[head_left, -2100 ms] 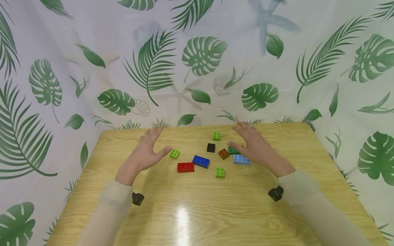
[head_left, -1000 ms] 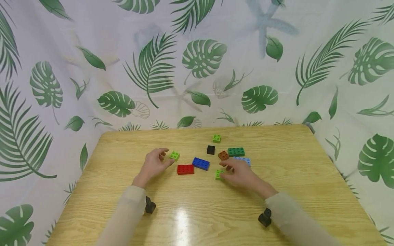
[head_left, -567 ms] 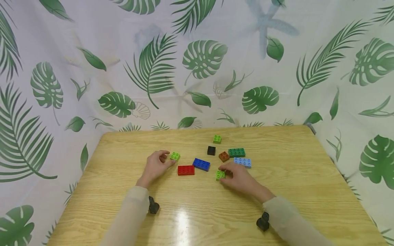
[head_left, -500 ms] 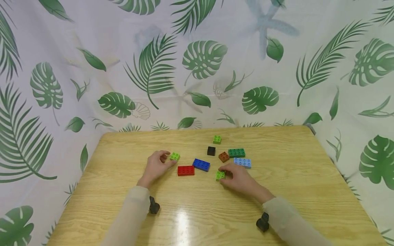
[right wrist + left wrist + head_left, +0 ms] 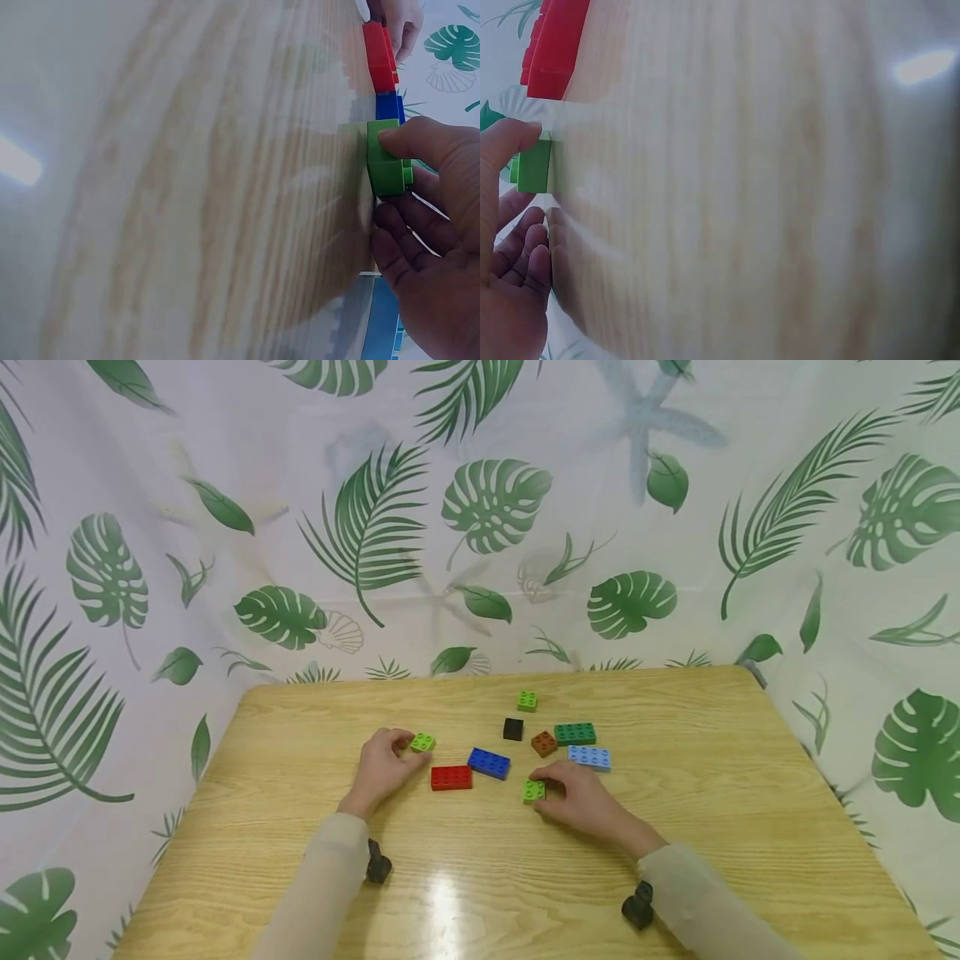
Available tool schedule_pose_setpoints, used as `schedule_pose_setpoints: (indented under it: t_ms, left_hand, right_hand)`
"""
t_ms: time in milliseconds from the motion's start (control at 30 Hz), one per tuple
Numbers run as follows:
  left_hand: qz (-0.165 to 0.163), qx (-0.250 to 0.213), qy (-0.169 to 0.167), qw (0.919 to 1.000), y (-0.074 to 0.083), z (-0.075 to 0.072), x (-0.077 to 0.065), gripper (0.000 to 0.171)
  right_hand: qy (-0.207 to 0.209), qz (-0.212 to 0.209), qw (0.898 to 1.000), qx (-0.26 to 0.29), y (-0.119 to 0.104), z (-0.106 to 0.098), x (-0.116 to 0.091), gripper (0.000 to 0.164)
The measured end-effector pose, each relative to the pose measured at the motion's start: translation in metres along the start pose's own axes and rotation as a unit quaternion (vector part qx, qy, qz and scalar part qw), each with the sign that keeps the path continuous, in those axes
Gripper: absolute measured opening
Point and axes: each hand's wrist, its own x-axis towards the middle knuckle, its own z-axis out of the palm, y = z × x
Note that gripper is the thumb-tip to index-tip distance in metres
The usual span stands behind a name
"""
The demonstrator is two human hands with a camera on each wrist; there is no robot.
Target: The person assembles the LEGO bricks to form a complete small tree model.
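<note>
On the table, my left hand (image 5: 380, 770) pinches a lime green toy brick (image 5: 423, 742) between thumb and index finger. In the left wrist view, the thumb lies against this brick's side (image 5: 534, 169), with the other fingers curled below. My right hand (image 5: 581, 798) grips a second lime green brick (image 5: 533, 791), its thumb on the near side and its index finger at the far side. The right wrist view shows the thumb pressed on that brick (image 5: 385, 165). Between the hands lie a red brick (image 5: 452, 778) and a blue brick (image 5: 489, 763).
Behind the right hand are a light blue brick (image 5: 589, 757), a dark green brick (image 5: 575, 733) and a brown brick (image 5: 544, 743). Farther back sit a black brick (image 5: 513, 729) and a third lime green brick (image 5: 527, 701). A leaf-patterned cloth (image 5: 405, 635) surrounds the wooden table (image 5: 480, 877).
Both hands have come down and inward to the two lime green bricks. The left fingers have closed in on their brick during the last half second; the right hand has hardly moved since then.
</note>
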Motion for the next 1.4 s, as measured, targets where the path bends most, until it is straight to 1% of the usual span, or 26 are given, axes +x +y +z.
schedule_pose_setpoints:
  t_ms: [100, 267, 400, 567, 733, 933, 1067, 1267, 1400]
  left_hand:
    - [0.003, -0.003, 0.002, 1.0, 0.0, -0.001, 0.0, 0.043]
    - [-0.002, -0.028, 0.001, 0.9996, 0.001, -0.003, -0.003, 0.042]
    - [0.008, -0.039, -0.012, 0.9991, 0.006, -0.005, -0.006, 0.042]
    - [0.035, -0.035, -0.044, 0.9978, 0.022, -0.007, -0.01, 0.044]
    - [0.073, -0.035, -0.061, 0.9949, 0.042, -0.005, -0.014, 0.043]
    - [0.123, -0.032, -0.085, 0.9882, 0.062, 0.002, -0.018, 0.038]
    - [0.14, -0.035, -0.109, 0.9835, 0.072, 0.009, -0.022, 0.038]
    - [0.149, -0.048, -0.151, 0.9762, 0.082, 0.021, -0.028, 0.039]
    - [0.173, -0.056, -0.164, 0.9695, 0.09, 0.028, -0.032, 0.039]
  right_hand:
    - [-0.007, -0.002, 1.0, 0.005, -0.002, 0.0, 0.0, 0.038]
    - [-0.01, -0.007, 1.0, 0.007, -0.004, 0.002, -0.001, 0.038]
    - [-0.012, -0.012, 1.0, 0.007, -0.004, 0.002, -0.002, 0.037]
    - [-0.015, -0.013, 1.0, 0.004, -0.005, 0.001, -0.002, 0.037]
    - [-0.017, -0.018, 1.0, 0.002, -0.006, 0.001, -0.002, 0.037]
    - [-0.016, -0.014, 1.0, 0.007, -0.006, 0.0, -0.002, 0.035]
    - [-0.015, -0.013, 1.0, 0.013, -0.005, 0.001, -0.002, 0.034]
    - [-0.012, -0.014, 1.0, 0.017, -0.004, 0.001, -0.001, 0.035]
    - [-0.006, -0.011, 1.0, 0.008, -0.004, 0.002, -0.001, 0.04]
